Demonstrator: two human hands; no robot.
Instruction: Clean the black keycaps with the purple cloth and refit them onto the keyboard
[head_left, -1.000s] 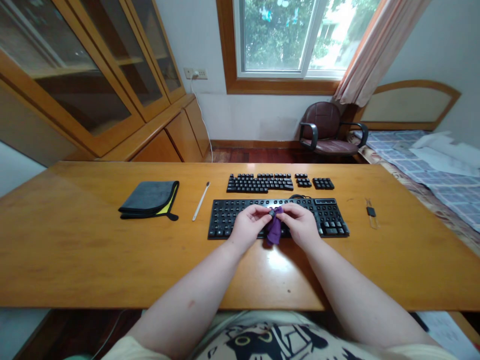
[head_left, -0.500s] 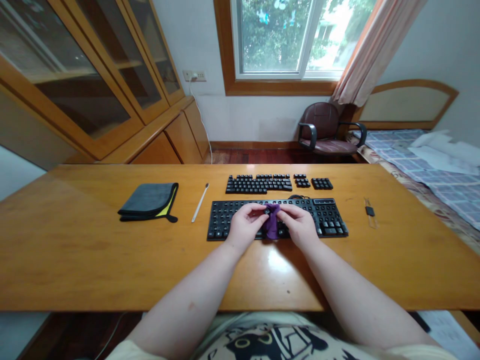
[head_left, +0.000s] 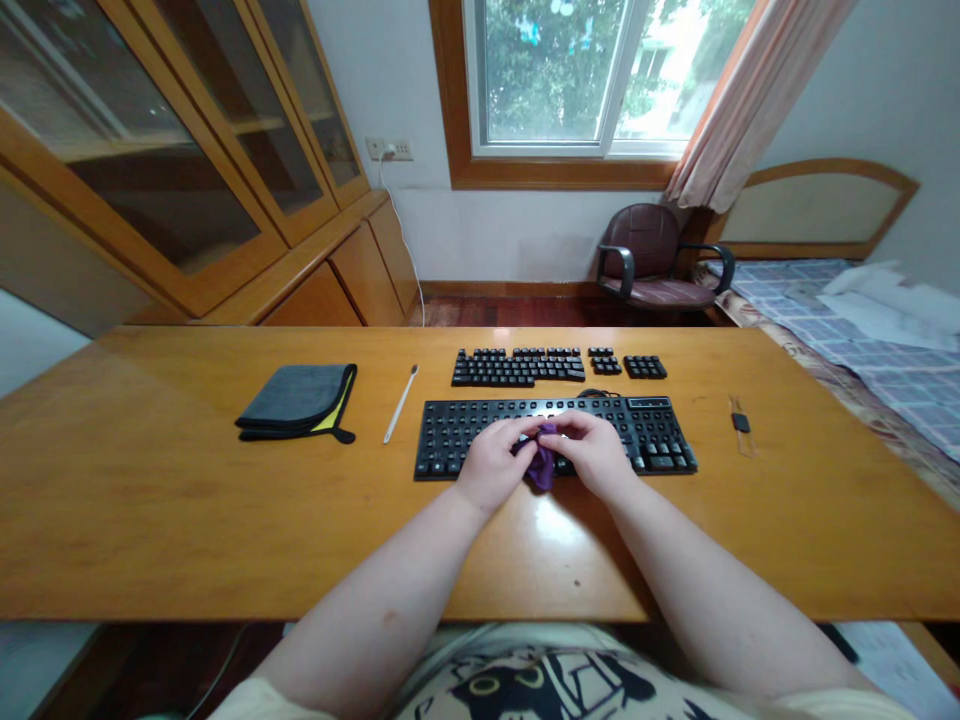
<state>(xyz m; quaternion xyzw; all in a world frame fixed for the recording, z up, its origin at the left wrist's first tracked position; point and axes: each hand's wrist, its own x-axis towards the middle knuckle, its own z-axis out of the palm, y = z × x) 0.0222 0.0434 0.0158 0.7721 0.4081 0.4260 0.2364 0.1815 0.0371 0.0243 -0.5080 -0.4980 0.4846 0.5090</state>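
Over the front middle of a black keyboard [head_left: 442,437], my left hand [head_left: 493,462] and my right hand [head_left: 594,452] meet with fingertips nearly together. Between them is a small purple cloth [head_left: 541,472], bunched up and hanging down past the keyboard's front edge. Both hands are closed in a pinch on this cloth. Whatever small piece may be inside its folds is hidden by my fingers. Much of the keyboard has bare key sockets, while some keys remain at the lower right. Behind it, removed black keycaps [head_left: 517,367] lie in neat rows.
A folded grey cloth [head_left: 300,395] and a thin white brush [head_left: 401,405] lie to the left. On the right is a wire keycap puller [head_left: 741,422]. More keycaps [head_left: 645,367] form a block behind the number pad. The wooden desk [head_left: 225,530] ends near my body.
My fingertips have come closer together and the purple cloth is more bunched. A small dark piece seen earlier at my left fingertips is now covered.
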